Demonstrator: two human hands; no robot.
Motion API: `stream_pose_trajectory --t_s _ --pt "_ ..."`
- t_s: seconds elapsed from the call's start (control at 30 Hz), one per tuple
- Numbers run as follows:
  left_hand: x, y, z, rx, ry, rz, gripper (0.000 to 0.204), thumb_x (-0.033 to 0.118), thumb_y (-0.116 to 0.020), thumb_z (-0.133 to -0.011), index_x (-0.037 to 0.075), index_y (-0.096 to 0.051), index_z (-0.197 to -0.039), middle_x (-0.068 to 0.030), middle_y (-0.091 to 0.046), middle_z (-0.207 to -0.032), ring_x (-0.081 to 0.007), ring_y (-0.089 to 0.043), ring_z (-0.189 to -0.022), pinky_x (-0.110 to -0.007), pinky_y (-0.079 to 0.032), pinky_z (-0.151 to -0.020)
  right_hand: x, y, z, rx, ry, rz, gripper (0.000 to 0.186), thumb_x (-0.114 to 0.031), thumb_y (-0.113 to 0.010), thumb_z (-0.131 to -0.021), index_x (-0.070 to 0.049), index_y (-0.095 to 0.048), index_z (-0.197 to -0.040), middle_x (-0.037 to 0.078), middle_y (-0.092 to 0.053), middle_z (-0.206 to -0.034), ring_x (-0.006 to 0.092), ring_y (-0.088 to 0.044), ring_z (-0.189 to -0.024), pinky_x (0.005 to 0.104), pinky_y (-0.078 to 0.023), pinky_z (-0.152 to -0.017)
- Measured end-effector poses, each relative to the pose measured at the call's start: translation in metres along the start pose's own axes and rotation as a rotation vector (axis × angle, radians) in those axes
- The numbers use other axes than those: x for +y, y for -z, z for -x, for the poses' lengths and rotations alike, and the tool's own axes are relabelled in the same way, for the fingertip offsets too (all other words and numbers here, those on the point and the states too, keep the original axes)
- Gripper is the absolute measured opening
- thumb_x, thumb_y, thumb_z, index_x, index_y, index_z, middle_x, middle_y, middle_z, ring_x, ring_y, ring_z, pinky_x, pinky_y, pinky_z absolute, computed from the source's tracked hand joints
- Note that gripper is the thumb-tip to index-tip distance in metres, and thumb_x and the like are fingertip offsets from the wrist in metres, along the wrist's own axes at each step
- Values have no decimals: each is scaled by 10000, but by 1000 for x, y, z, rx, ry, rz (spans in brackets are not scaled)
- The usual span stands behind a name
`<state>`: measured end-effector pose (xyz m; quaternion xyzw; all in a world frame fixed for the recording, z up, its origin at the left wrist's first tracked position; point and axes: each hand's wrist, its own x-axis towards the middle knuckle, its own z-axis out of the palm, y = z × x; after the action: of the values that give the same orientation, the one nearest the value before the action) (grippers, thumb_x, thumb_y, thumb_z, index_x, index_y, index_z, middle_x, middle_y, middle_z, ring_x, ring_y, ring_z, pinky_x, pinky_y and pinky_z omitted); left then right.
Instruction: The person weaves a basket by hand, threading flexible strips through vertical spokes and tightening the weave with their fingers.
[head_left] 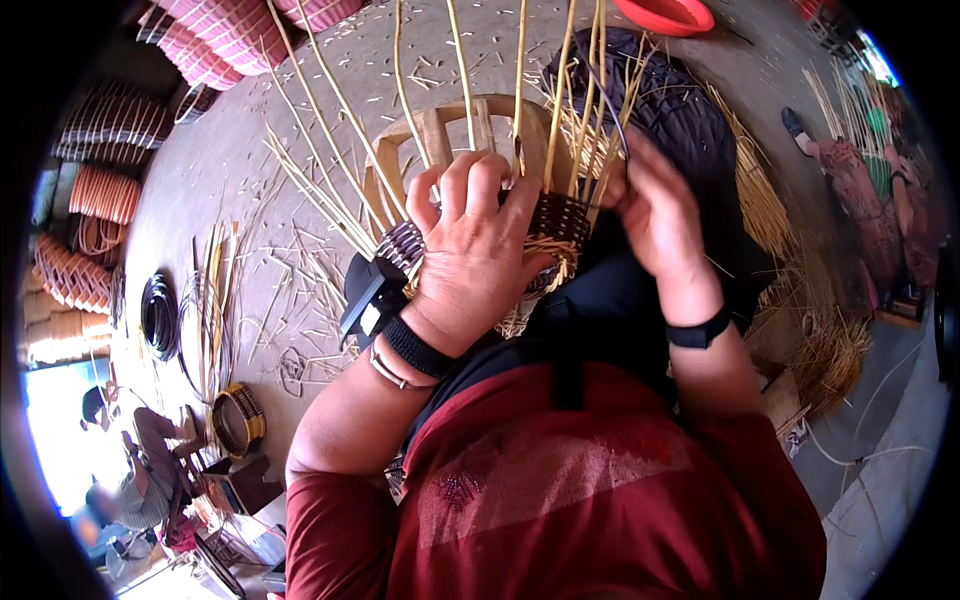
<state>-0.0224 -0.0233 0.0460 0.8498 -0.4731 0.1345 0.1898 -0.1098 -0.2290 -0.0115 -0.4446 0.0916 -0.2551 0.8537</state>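
A half-woven basket (560,222) rests on my lap, its low wall banded in dark and pale strands. Long pale upright stakes (460,70) rise from the wall and fan outward. My left hand (472,225) lies over the near part of the wall, fingers curled around it and among the stakes. Right of the basket, my right hand (655,205) is smeared by motion, with fingers bent together at a thin dark weaving strand (607,95). That strand runs up from the fingers past the stakes. The fingertips themselves are partly hidden.
A wooden stool frame (430,130) stands just beyond the basket. Cut twigs litter the floor. A red basin (668,14) sits at the far right; straw bundles (765,190) lie right. Stacked baskets (105,192) and a dark coil (158,315) are left. Other people sit at both sides.
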Motion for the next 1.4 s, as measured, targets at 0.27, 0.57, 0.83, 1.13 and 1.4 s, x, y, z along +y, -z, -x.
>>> stream_pose_trajectory --t_s 0.27,0.57,0.83,1.13,1.4 --pt "22 -32 -13 -40 -227 -180 588 184 -721 -730 79 -591 -1294 -72 -522 -1201 -252 -444 -1269 -486 -313 -1094 6 -12 -46 218 -92 86 284 -133 -586 -1014 15 -632 -1252 70 -672 -1117 155 -630 -1019 306 -504 -928" --pt "6 -33 -24 -159 -336 -227 377 219 -706 -757 108 -649 -1113 -64 -558 -1160 -231 -478 -1242 -484 -297 -1117 24 -27 -61 431 269 628 572 -97 -665 -917 -56 -480 -1457 70 -659 -1151 156 -644 -895 292 -531 -747" --pt "-9 -15 -12 -113 -376 -137 499 296 -762 -735 129 -637 -1188 -50 -579 -1157 -221 -516 -1238 -490 -273 -1138 -28 30 -22 265 -218 -394 270 -337 -537 -1049 -84 -628 -1015 -77 -253 -551 76 -257 -484 231 -288 -513" --pt "-96 -3 91 206 192 151 683 306 -953 -538 100 -670 -1124 -69 -592 -1049 -286 -555 -1051 -435 -398 -947 -44 -93 -48 -56 12 -390 410 -262 -487 -1074 -4 -522 -1391 -15 -521 -783 104 -489 -711 269 -445 -763" --pt "-98 -47 114 172 275 222 700 379 -932 -593 105 -655 -1174 -86 -594 -1112 -308 -544 -1117 -455 -363 -993 57 -48 -42 -159 -209 167 395 -329 -456 -1099 -38 -560 -1345 -72 -330 -644 51 -321 -537 231 -329 -507"
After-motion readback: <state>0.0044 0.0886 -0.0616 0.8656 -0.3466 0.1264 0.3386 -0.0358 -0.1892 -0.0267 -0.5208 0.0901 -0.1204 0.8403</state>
